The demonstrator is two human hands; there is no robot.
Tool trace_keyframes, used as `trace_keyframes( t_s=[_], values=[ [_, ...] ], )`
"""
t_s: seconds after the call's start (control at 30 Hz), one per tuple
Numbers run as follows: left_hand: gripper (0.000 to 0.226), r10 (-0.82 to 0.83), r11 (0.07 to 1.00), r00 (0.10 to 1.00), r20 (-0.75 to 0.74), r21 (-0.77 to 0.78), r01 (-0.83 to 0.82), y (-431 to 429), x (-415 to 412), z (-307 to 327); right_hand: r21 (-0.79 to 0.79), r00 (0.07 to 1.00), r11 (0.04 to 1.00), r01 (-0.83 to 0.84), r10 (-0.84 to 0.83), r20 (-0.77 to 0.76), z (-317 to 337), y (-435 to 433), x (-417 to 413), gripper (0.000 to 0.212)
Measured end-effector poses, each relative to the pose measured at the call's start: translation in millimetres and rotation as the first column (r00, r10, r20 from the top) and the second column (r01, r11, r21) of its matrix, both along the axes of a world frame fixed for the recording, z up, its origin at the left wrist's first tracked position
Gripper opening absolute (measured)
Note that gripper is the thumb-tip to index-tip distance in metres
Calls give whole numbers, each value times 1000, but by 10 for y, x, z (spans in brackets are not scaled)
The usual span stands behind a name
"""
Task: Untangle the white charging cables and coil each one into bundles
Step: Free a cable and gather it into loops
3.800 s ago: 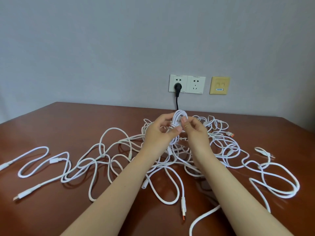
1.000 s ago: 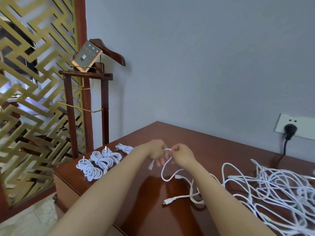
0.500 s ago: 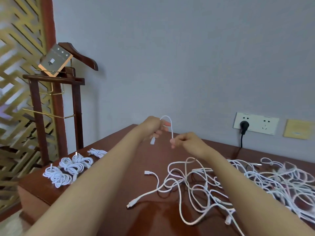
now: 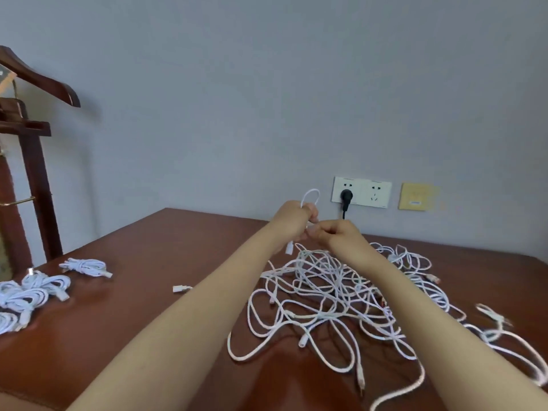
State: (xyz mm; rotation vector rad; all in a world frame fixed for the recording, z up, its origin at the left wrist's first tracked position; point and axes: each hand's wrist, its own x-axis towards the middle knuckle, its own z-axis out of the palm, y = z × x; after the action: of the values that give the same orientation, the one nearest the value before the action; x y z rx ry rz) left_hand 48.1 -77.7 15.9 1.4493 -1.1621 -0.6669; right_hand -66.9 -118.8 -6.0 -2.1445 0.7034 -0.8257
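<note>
2 hands meet above the tangle of white cables (image 4: 341, 292) on the table (image 4: 148, 307): the left hand (image 4: 296, 218) grips a small loop (image 4: 311, 193), the right hand (image 4: 338, 235) pinches the same cable. A hard pull risks tightening knots below; coiled bundles (image 4: 35, 292) lie left

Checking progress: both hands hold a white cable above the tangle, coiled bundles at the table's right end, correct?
No: the head view shows the coiled bundles at the table's left end. The left hand and right hand do hold a white cable above the tangle.
</note>
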Motion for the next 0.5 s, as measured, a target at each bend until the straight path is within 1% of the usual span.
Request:
trace_keyframes(
  t_s=[0.1,0.13,0.2,0.23,0.27,0.33,0.4,0.47,0.5],
  values=[
    [32,-28,1000,987,-159,-6,28,-129,-98,-86,105,998,994,16,-23,63,-107,-79,-193,12],
    [31,-43,999,977,-211,-6,43,-158,-124,-108,117,996,992,39,-48,72,-146,-110,-264,12],
    [32,-76,997,950,-303,-34,69,-204,-164,-137,100,994,990,95,-99,35,-216,-148,-413,23],
    [34,-103,994,928,-359,-65,85,-211,-188,-145,119,994,988,101,-106,37,-252,-160,-464,30],
    [36,-129,991,893,-431,-92,98,-218,-222,-144,163,992,982,92,-104,70,-289,-176,-512,32],
    [39,-170,985,817,-551,-126,120,-232,-281,-134,323,972,946,16,-90,216,-343,-200,-575,31],
    [41,-190,982,750,-633,-137,133,-264,-312,-159,499,920,853,-151,-63,386,-385,-193,-621,28],
    [41,-199,980,680,-706,-150,131,-296,-332,-196,592,840,741,-317,-72,538,-436,-173,-640,26],
    [41,-190,982,656,-731,-141,127,-318,-343,-224,610,798,702,-368,-99,594,-468,-173,-632,26]
  ],
)
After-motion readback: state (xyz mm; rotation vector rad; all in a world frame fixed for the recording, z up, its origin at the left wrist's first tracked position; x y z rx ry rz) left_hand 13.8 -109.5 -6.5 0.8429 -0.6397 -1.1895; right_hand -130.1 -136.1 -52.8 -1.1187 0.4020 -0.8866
